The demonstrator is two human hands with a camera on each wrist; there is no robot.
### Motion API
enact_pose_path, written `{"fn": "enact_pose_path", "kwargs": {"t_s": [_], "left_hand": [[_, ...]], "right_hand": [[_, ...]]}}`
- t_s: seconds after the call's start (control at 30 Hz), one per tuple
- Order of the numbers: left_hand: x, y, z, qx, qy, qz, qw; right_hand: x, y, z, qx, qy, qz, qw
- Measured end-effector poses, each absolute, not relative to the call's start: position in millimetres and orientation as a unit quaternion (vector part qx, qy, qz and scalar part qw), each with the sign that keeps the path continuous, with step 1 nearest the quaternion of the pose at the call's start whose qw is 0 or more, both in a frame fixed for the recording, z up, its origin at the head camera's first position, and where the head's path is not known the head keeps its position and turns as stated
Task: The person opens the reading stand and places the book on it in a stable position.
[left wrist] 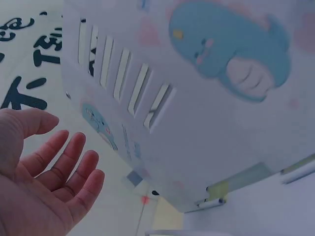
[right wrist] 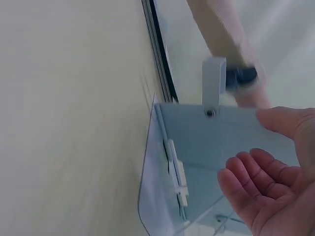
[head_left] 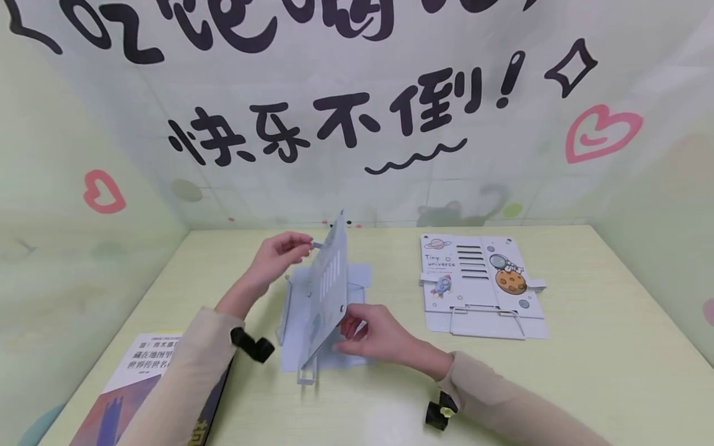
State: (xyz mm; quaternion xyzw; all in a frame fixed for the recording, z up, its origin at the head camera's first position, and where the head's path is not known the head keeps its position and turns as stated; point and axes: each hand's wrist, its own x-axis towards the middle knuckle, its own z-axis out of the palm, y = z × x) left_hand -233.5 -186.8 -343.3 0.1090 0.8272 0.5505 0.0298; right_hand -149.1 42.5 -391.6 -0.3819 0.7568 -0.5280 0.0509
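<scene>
A pale book stand [head_left: 325, 303] stands on the table with its slotted panel raised steeply over a flat base [head_left: 359, 274]. Cartoon whales decorate the panel [left wrist: 197, 132], as the left wrist view shows. My left hand [head_left: 277, 255] is at the panel's far left, close to a side clip [head_left: 317, 245]; its fingers are loosely bent, with nothing seen in them. On the other side, my right hand [head_left: 379, 334] is by the panel's right edge. Its fingers [right wrist: 246, 179] curve loosely in front of the panel's plain back [right wrist: 197, 132], and whether they touch it is unclear.
Another book stand [head_left: 474, 272], printed with an astronaut and a rocket, lies folded at the right of the table. A book [head_left: 131, 384] lies at the front left, partly under the left sleeve [head_left: 189, 371]. A printed backdrop [head_left: 334, 186] rises behind the table.
</scene>
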Motion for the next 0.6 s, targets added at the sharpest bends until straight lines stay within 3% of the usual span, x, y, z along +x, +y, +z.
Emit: {"fn": "enact_pose_path", "kwargs": {"t_s": [0.23, 0.6], "left_hand": [[-281, -178, -345, 0.123, 0.86, 0.491, 0.064], [-300, -169, -346, 0.112, 0.856, 0.494, 0.104]], "right_hand": [[-131, 30, -395, -0.359, 0.736, -0.571, 0.048], [-122, 15, -400, -0.305, 0.741, -0.598, -0.011]]}}
